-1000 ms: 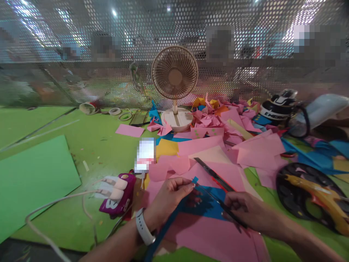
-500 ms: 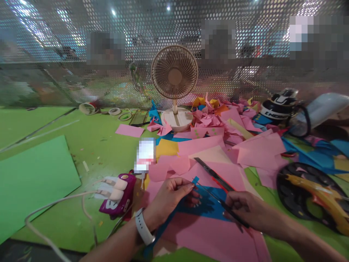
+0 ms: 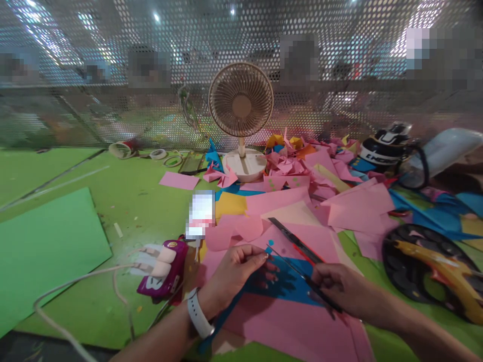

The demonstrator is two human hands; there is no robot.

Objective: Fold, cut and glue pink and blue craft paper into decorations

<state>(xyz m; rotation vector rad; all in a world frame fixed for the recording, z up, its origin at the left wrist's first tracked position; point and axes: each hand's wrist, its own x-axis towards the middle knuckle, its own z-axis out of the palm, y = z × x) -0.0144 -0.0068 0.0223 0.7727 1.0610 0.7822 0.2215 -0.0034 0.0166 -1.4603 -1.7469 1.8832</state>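
Our left grip (image 3: pixel 241 269) pinches a narrow, flat blue paper strip (image 3: pixel 268 250) firmly, its squared tip poking just past the thumb. A small, rounded blue scrap (image 3: pixel 271 243) shows just beyond that tip. Our right grip (image 3: pixel 339 282) is wrapped around the dark handle of what look like slim scissors (image 3: pixel 315 288), their thin metal point near the strip's tip. Just beyond our right grip lies a long, dark, red-edged tool (image 3: pixel 290 236). Beneath both grips we see a blue sheet (image 3: pixel 300 296) over matte pink paper (image 3: pixel 290 322). Right of our right grip, a yellow plastic glue gun (image 3: pixel 441 271) rests on a round black tray (image 3: pixel 391 261).
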